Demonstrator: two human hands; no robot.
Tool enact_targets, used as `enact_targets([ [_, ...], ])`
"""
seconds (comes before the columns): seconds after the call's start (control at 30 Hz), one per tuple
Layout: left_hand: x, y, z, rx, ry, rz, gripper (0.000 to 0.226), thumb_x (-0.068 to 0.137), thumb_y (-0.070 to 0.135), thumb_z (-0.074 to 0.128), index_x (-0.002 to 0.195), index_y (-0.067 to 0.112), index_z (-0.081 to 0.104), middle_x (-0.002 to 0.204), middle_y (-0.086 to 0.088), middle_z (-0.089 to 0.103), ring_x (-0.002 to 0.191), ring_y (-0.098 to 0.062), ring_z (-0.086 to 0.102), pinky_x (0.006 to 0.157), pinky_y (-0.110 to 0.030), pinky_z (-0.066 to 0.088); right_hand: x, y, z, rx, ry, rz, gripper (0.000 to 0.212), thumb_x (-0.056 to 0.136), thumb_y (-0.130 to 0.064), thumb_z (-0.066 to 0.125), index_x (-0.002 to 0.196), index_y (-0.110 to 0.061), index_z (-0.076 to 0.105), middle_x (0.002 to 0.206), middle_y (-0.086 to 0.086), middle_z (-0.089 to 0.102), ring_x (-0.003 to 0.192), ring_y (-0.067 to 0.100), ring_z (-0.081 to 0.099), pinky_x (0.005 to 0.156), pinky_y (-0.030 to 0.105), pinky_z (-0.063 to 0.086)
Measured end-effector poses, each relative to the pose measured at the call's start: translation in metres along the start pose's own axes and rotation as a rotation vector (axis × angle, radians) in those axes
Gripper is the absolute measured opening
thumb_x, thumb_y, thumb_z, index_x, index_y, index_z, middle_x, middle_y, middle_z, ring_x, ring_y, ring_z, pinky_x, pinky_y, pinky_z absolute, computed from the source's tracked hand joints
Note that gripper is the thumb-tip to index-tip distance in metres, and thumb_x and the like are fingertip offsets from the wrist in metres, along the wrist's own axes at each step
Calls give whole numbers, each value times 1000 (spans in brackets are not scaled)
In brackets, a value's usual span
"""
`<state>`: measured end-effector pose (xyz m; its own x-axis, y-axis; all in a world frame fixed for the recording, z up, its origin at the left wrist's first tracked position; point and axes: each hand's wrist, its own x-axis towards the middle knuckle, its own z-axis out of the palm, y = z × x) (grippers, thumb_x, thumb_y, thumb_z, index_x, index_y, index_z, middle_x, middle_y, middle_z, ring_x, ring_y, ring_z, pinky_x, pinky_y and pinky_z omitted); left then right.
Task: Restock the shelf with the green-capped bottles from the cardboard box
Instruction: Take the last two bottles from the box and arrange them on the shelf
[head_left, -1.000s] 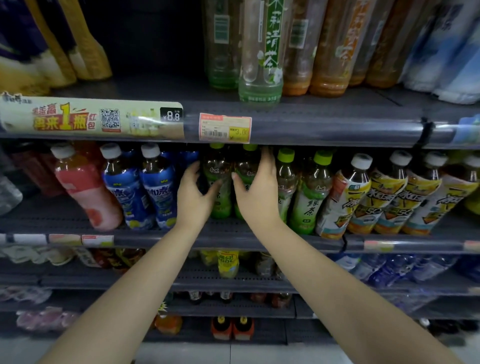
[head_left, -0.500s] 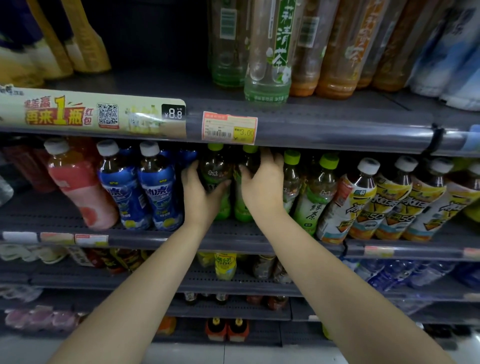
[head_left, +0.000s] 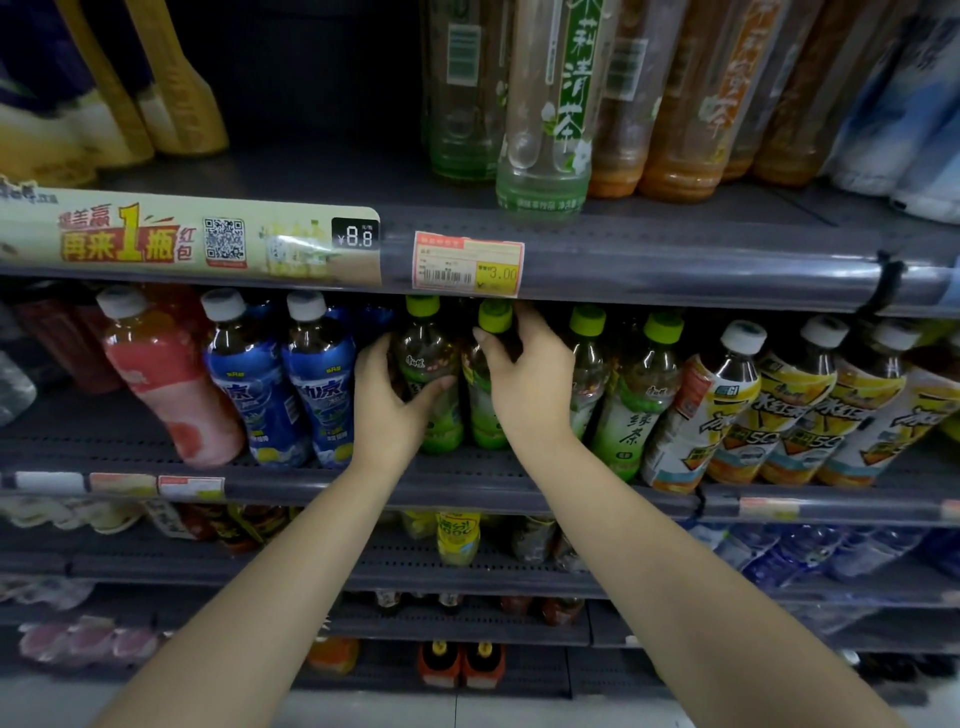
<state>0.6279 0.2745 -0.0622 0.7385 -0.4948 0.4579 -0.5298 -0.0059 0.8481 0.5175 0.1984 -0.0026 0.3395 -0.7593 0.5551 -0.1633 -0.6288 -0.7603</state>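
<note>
Green-capped bottles, two, at frame centre on the shelf (head_left: 467, 470): left bottle (head_left: 428, 374) is gripped by the left hand (head_left: 392, 400); right bottle (head_left: 485, 384) is gripped by the right hand (head_left: 530, 384).

Both hands (head_left: 457, 395) apparently grip two green-capped bottles (head_left: 434, 384).

I stood before dark grey metal shelving (head_left: 675, 260) that filled my view, its perforated boards stacked in several tiers. A pale promotional strip (head_left: 192, 241) with a printed code ran along the upper rail, and a red and yellow price tag (head_left: 467, 264) sat just beside it. The light was dim. Below the lowest tier showed a band of pale floor (head_left: 363, 714).
</note>
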Motion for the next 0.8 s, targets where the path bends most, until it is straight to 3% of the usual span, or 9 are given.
enact_targets([
  [0.07, -1, 1, -2, 7, -6, 22, 57, 68, 38, 75, 113, 54, 43, 112, 23, 47, 115, -18, 55, 101, -45, 46, 1, 2, -3, -25, -24, -16, 22, 85, -16, 66, 106, -10, 64, 103, 4, 71, 95, 5, 58, 76, -1, 34],
  [0.13, -2, 0, -4, 11, -24, 49, 55, 70, 33, 75, 115, 47, 46, 111, 25, 48, 115, -18, 54, 100, -44, 46, 3, 2, -6, -78, -36, -6, 21, 86, -20, 65, 104, -9, 64, 100, 6, 71, 94, 13, 62, 73, 8, 35],
  [0.27, -5, -6, -9, 8, -78, 26, 58, 72, 35, 75, 123, 25, 50, 121, 1, 57, 115, -17, 56, 99, -43, 47, 12, -1, -12, -191, -130, -24, 22, 86, -24, 64, 98, -6, 65, 93, 11, 70, 88, 23, 63, 64, 13, 29],
  [0.43, -8, 3, -12, 3, -116, -29, 71, 74, 25, 77, 134, 21, 39, 118, 11, 55, 112, -9, 55, 97, -26, 44, 21, 1, -17, -274, -222, -36, 29, 87, -29, 63, 103, -5, 65, 99, 13, 70, 94, 26, 64, 73, 21, 38],
  [0.67, -9, 2, -18, 72, -166, 14, 74, 66, 50, 73, 130, 28, 42, 125, 2, 58, 116, -14, 55, 98, -40, 48, 21, -4, -21, -370, -200, -121, 37, 85, -37, 64, 109, -8, 62, 99, 10, 70, 89, 26, 64, 72, 22, 40],
  [0.8, -12, 2, -22, 97, -312, -10, 82, 78, 26, 73, 143, 32, 23, 130, 16, 46, 119, -4, 46, 98, -24, 39, 19, -7, -22, -469, -175, -157, 46, 85, -45, 61, 114, -8, 58, 93, 10, 70, 81, 27, 66, 68, 26, 48],
])
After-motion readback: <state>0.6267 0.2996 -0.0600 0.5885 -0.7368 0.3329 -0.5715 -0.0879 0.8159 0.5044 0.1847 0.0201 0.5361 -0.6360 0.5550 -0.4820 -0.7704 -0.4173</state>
